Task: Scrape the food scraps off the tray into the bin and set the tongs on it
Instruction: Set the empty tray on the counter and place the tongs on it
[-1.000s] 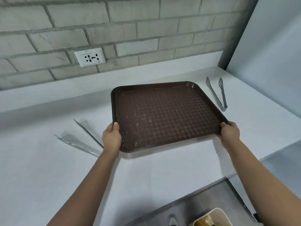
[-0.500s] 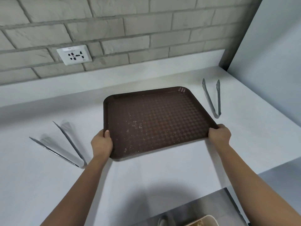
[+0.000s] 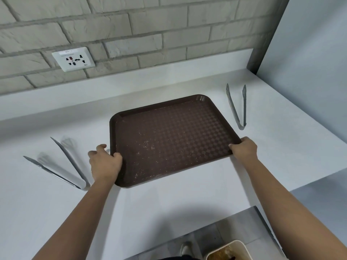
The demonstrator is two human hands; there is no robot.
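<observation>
Far left on the white counter lies a pair of shiny metal tongs, legs splayed, smooth and probably slippery; best pinched near the hinge. The left hand rests at the brown tray with its thumb on the near left rim, fingers loosely spread, not clamped. The tray sits flat mid-counter, stiff textured plastic with rounded corners, likely light, specked with pale crumbs. The right hand grips its near right corner. Right of it lie grey tongs, slim with slotted tips. The bin is below, on the floor
</observation>
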